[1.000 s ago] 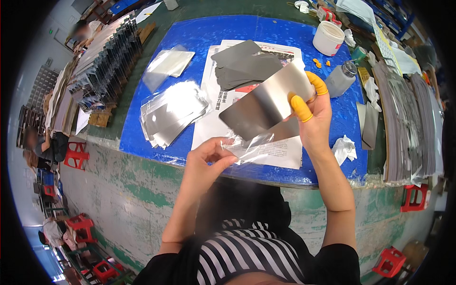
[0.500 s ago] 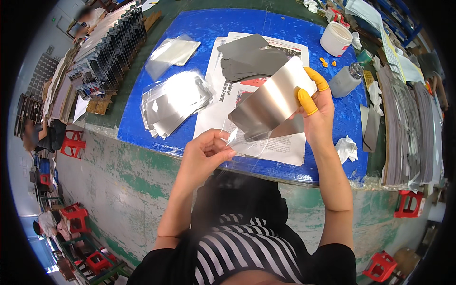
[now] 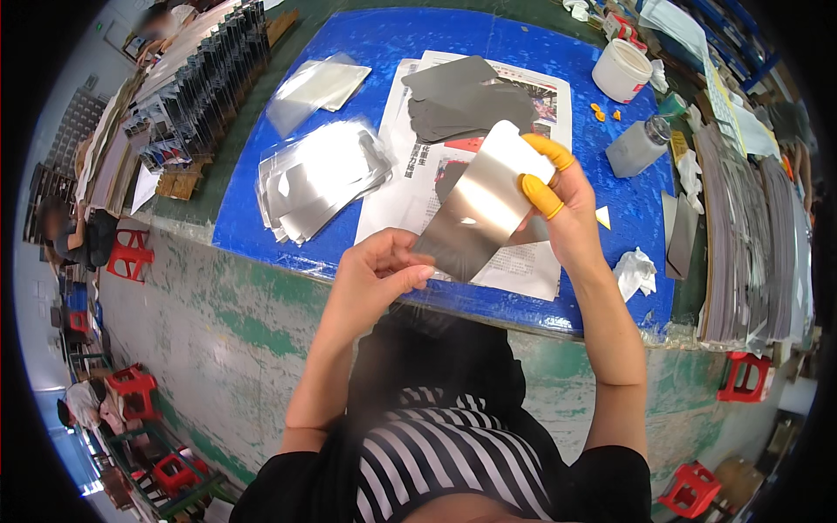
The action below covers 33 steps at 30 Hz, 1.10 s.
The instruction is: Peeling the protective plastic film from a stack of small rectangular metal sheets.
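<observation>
My right hand (image 3: 567,205), with yellow finger cots on its thumb and a finger, grips a shiny rounded-corner metal sheet (image 3: 484,205) by its upper right end. The sheet is tilted over the newspaper (image 3: 375,213). At the sheet's lower left corner is my left hand (image 3: 379,275), thumb and fingers pinched together. A clear film seems to be in that pinch, but it shows only faintly below the fingers. Dark grey sheets (image 3: 475,100) lie on the paper. Left of them are a pile of shiny film-covered sheets (image 3: 323,179) and a stack of clear plastic films (image 3: 323,83).
The table has a blue cover (image 3: 261,209). On its right stand a white tub (image 3: 621,71), a bottle (image 3: 638,146) and loose yellow finger cots (image 3: 598,113), with crumpled tissue (image 3: 636,275) nearer. Racked panels (image 3: 196,96) stand at far left, stacked sheets (image 3: 741,235) at right. Other people sit far left.
My right hand has brought the metal sheet down and to the left, its lower corner now at my left fingers. The clear film's bright glints at those fingers have gone.
</observation>
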Each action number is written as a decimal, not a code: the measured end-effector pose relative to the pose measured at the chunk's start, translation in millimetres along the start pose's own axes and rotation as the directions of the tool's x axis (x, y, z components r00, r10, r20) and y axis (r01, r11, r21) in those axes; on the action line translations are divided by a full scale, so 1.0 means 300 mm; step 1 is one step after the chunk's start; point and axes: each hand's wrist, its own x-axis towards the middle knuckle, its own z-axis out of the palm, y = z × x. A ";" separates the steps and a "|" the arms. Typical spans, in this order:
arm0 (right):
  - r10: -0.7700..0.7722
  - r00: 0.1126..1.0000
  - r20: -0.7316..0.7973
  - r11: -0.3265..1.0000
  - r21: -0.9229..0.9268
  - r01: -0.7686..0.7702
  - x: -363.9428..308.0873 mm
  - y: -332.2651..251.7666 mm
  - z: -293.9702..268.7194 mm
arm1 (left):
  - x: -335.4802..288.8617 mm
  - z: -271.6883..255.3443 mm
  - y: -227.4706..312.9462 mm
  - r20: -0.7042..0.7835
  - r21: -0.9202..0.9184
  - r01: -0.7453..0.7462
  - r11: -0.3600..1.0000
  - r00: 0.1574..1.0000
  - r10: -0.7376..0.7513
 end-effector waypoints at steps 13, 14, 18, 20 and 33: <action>0.117 0.968 0.222 0.920 -0.390 -0.022 -0.026 0.013 0.021 | 0.029 -0.029 0.012 -0.058 0.211 -0.009 0.977 0.998 0.022; 0.065 0.959 0.277 0.900 -0.432 0.064 -0.023 0.009 0.020 | 0.029 -0.030 0.013 -0.054 0.227 -0.016 0.974 0.998 0.029; -0.059 0.916 0.398 0.822 -0.501 0.271 -0.020 0.003 0.028 | 0.040 -0.030 0.016 -0.068 0.190 -0.054 0.980 0.995 0.068; -0.126 0.881 0.457 0.772 -0.512 0.376 -0.018 0.002 0.028 | 0.041 -0.029 0.024 -0.055 0.214 -0.005 0.977 0.998 0.017; -0.134 0.929 0.346 0.535 -0.763 0.361 0.014 -0.038 -0.038 | 0.095 -0.190 0.116 -0.147 0.394 -0.103 0.913 0.974 0.173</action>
